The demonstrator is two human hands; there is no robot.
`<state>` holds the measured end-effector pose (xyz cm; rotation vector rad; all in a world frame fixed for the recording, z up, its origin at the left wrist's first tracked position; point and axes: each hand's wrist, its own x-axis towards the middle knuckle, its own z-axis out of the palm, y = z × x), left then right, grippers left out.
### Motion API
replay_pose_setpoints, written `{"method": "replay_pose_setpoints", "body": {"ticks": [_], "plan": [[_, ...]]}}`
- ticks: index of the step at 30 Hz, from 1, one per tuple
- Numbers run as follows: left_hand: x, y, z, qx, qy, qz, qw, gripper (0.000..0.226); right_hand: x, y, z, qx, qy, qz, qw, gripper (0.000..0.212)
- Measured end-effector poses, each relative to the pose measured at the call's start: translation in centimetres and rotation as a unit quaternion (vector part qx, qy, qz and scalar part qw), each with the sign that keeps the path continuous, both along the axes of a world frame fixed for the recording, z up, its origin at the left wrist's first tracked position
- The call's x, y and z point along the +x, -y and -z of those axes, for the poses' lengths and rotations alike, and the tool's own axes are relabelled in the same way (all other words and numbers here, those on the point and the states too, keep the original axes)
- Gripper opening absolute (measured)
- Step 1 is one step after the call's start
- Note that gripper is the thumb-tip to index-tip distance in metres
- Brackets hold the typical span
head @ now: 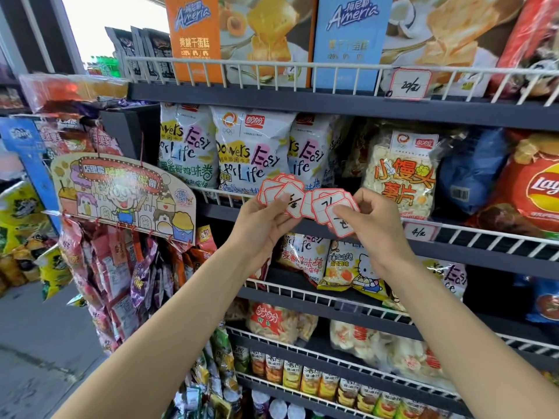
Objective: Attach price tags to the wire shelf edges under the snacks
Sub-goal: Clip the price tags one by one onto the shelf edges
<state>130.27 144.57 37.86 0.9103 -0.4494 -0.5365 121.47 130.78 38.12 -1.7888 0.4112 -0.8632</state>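
**Hands sorting price tags in front of a snack shelf**

Hands meet at the centre of the view, in front of a tall wire-fronted snack shelf. The left hand (261,220) pinches a fanned bunch of red-bordered price tags (282,193) between thumb and fingers. The right hand (370,220) pinches a second small cluster of tags (332,211), its thumb lying across one with dark handwriting. The two clusters touch or overlap in the middle, and no tag has left the hands.

Just behind the hands runs the white wire shelf edge (490,237) of the second tier. White snack bags (252,149) printed "Easy for Life" stand above its left stretch, where no tag shows. Farther right, a tag already hanging (419,231) sits on this same wire beneath a clear bag of pale crisps (399,173). Another attached tag (410,84) hangs on the top tier's rail, under a blue cake box (351,40).

The step in hand appears to be choosing the right tag. To do it well, the person would likely read each handwritten price, separate one tag cleanly with the right fingers while the left hand grips the rest firmly, then fix it to the wire directly beneath the matching bags, facing outward and level.
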Motion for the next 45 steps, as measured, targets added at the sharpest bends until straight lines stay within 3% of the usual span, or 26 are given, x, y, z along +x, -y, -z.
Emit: {"method": "replay_pose_setpoints", "body": {"ticks": [9, 26, 38, 45], "plan": [[-0.1, 0.2, 0.2, -0.008, 0.004, -0.004, 1.0, 0.017, 0.3, -0.3, 0.0, -0.051, -0.003, -0.005, 0.999, 0.02], [0.1, 0.0, -0.1, -0.022, -0.012, 0.007, 1.0, 0.014, 0.1, -0.4, -0.3, 0.03, 0.01, -0.01, 0.999, 0.015], [-0.1, -0.6, 0.0, 0.003, 0.042, 0.013, 0.999, 0.015, -0.1, -0.6, -0.2, -0.037, 0.016, 0.01, 0.999, 0.017], [-0.4, -1.0, 0.1, 0.031, 0.07, -0.032, 0.997, 0.015, -0.3, -1.0, -0.2, -0.084, -0.006, -0.007, 0.996, 0.014]]}}
